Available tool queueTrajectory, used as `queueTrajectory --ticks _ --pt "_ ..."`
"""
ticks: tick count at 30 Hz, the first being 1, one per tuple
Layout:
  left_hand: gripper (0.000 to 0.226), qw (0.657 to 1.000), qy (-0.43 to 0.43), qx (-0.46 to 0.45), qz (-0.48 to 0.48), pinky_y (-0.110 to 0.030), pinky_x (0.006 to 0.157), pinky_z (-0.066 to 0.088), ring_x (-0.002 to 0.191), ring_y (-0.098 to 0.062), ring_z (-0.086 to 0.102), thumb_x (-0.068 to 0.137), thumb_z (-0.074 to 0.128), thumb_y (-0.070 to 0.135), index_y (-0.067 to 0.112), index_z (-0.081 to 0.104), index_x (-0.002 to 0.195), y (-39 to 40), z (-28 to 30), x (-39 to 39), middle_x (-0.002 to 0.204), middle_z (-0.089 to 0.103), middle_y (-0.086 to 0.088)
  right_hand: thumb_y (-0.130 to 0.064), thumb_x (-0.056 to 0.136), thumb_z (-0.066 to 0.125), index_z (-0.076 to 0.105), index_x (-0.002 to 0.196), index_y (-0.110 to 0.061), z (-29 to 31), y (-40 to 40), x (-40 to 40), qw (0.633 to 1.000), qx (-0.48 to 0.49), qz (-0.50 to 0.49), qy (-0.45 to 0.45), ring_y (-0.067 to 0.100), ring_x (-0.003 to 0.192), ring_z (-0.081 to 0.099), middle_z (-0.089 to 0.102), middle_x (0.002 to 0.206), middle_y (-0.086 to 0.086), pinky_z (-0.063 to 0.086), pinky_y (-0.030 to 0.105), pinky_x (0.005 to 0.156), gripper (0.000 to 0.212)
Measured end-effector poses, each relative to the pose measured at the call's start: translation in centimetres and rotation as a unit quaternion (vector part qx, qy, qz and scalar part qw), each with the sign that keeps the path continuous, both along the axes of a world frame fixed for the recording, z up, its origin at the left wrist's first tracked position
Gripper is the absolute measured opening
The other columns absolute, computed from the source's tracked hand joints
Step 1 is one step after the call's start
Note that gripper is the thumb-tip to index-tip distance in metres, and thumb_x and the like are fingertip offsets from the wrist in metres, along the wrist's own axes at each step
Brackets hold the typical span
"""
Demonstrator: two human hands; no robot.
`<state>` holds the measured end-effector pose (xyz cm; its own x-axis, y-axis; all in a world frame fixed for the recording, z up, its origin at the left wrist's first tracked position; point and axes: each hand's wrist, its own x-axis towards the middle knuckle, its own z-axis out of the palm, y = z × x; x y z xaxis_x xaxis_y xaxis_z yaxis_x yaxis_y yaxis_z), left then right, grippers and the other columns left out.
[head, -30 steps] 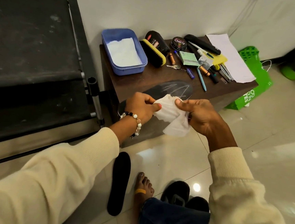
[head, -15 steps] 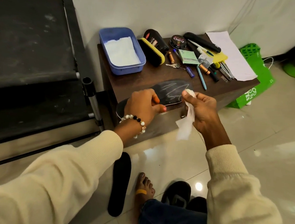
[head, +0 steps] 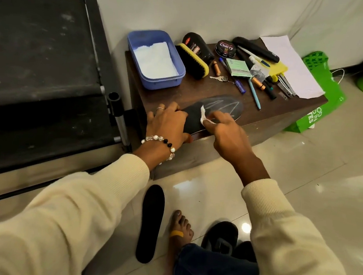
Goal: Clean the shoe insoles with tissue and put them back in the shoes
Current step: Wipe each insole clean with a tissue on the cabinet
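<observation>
A black insole [head: 220, 106] with pale line markings lies along the front edge of the brown table [head: 193, 92]. My left hand [head: 168, 123] rests on its heel end, fingers spread over it, thumb at the table's front edge. My right hand [head: 227, 130] pinches a crumpled white tissue [head: 204, 117] and presses it onto the insole's middle. A second black insole [head: 150, 222] lies on the floor below. Black shoes [head: 222, 237] sit on the floor by my bare foot, partly hidden by my leg and right sleeve.
A blue tub [head: 156, 58] holding white tissues stands at the table's back left. A shoe brush [head: 193, 61], polish tin [head: 225, 48], pens, keys, batteries and paper crowd the back right. A green bag [head: 320, 99] leans beside the table. A dark treadmill [head: 40, 59] fills the left.
Both hands came down from in front of the table onto the insole. The left hand let go of the tissue and now holds the insole down; the right hand brought the tissue onto it.
</observation>
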<state>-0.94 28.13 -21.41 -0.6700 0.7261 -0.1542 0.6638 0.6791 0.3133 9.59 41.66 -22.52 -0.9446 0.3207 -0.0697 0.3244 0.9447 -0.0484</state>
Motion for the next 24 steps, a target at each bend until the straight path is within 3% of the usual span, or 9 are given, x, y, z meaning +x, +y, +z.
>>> queueTrajectory --ticks 2,6,11,15,18,21,24 --pt "0.061 1.000 -0.001 0.002 -0.001 -0.045 0.101 0.032 0.127 -0.028 0.036 0.078 0.071 0.048 0.027 0.054 0.133 -0.1 -0.1 -0.1 0.137 0.043 0.002 -0.006 0.094 0.049 0.041 0.141 -0.018 0.5 0.1 0.5 1.000 0.022 -0.007 -0.013 0.026 0.125 0.036 0.034 0.142 0.008 0.049 0.038 0.087 0.050" --pt "0.063 1.000 -0.004 0.003 -0.003 -0.044 0.102 0.032 0.128 -0.028 0.035 0.078 0.071 0.050 0.028 0.053 0.134 -0.2 -0.1 -0.2 0.138 0.043 0.003 -0.009 0.095 0.049 0.041 0.141 -0.015 1.1 0.5 1.7 0.993 0.036 -0.114 -0.023 0.026 0.123 0.035 0.031 0.142 0.009 0.047 0.036 0.082 0.046" --pt "0.060 1.000 -0.002 -0.006 -0.002 -0.045 0.100 0.033 0.129 -0.028 0.035 0.079 0.071 0.048 0.028 0.055 0.132 0.0 0.1 -0.2 0.139 0.042 0.002 -0.001 0.091 0.050 0.044 0.138 -0.017 0.9 -1.2 0.9 0.999 0.006 -0.015 -0.040 0.026 0.123 0.035 0.031 0.139 0.007 0.051 0.038 0.078 0.051" --pt "0.062 1.000 0.000 -0.010 -0.007 -0.045 0.101 0.034 0.130 -0.028 0.034 0.079 0.070 0.050 0.028 0.053 0.134 0.0 0.1 -0.2 0.139 0.042 0.003 -0.008 0.094 0.049 0.041 0.141 -0.013 1.3 -0.7 1.5 0.992 0.034 -0.114 -0.043 0.026 0.122 0.036 0.028 0.143 0.010 0.049 0.034 0.079 0.048" --pt "0.061 1.000 0.001 -0.013 -0.006 -0.045 0.101 0.033 0.130 -0.028 0.034 0.079 0.070 0.049 0.029 0.053 0.134 0.0 0.1 -0.2 0.140 0.042 0.002 -0.007 0.093 0.049 0.044 0.137 -0.011 1.1 -2.1 0.8 0.996 0.005 -0.080 -0.044 0.028 0.124 0.037 0.030 0.141 0.011 0.051 0.039 0.086 0.044" --pt "0.060 1.000 0.001 -0.013 -0.008 -0.045 0.101 0.034 0.130 -0.028 0.034 0.080 0.070 0.048 0.029 0.053 0.135 0.0 0.1 -0.2 0.140 0.042 0.002 -0.005 0.092 0.050 0.045 0.137 -0.016 1.0 -2.3 0.1 0.998 0.000 -0.034 -0.045 0.027 0.122 0.038 0.031 0.138 0.008 0.051 0.038 0.080 0.047" --pt "0.062 1.000 -0.003 -0.008 -0.010 -0.045 0.100 0.034 0.129 -0.028 0.034 0.079 0.071 0.050 0.028 0.053 0.134 -0.2 0.1 -0.2 0.139 0.043 0.003 -0.009 0.095 0.048 0.040 0.141 -0.017 1.3 -0.9 0.8 0.993 0.017 -0.103 -0.048 0.027 0.120 0.037 0.028 0.143 0.008 0.048 0.035 0.076 0.047"
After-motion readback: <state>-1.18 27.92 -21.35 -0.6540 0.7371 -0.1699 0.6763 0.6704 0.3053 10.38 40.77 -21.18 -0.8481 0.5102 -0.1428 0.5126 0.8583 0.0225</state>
